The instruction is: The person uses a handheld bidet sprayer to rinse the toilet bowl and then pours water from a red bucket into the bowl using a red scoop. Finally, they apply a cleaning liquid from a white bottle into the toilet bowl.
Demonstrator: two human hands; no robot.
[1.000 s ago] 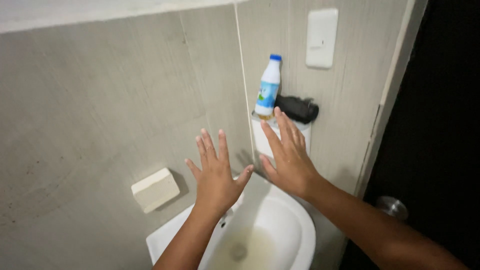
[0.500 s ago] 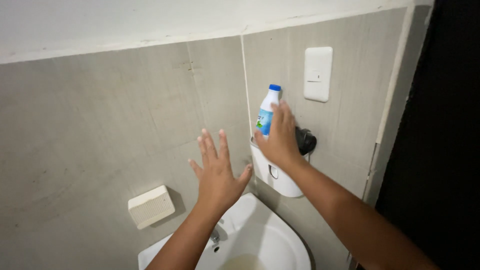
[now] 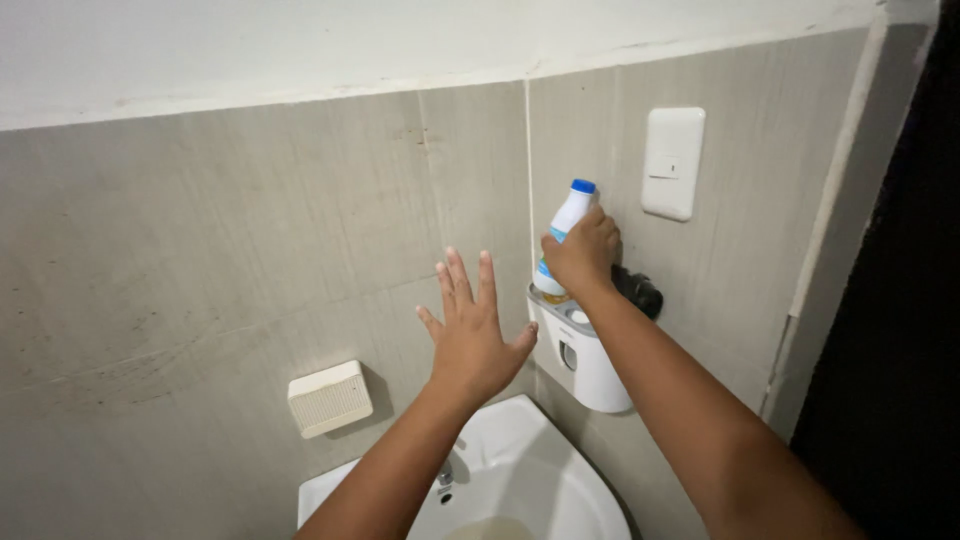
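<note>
Head cam: right hand point(image 3: 582, 252) has its grip wrapped round a white bottle point(image 3: 562, 228), blue cap up, long axis near upright and leaning a bit right, sitting on the white wall dispenser point(image 3: 588, 365). Left hand point(image 3: 472, 335) is spread flat, released, above the sink point(image 3: 540, 480).

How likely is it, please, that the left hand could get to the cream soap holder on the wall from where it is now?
Probably yes: the left hand hangs open in the air, holding nothing, and only bare tiled wall lies between it and the soap holder lower to its left.
</note>
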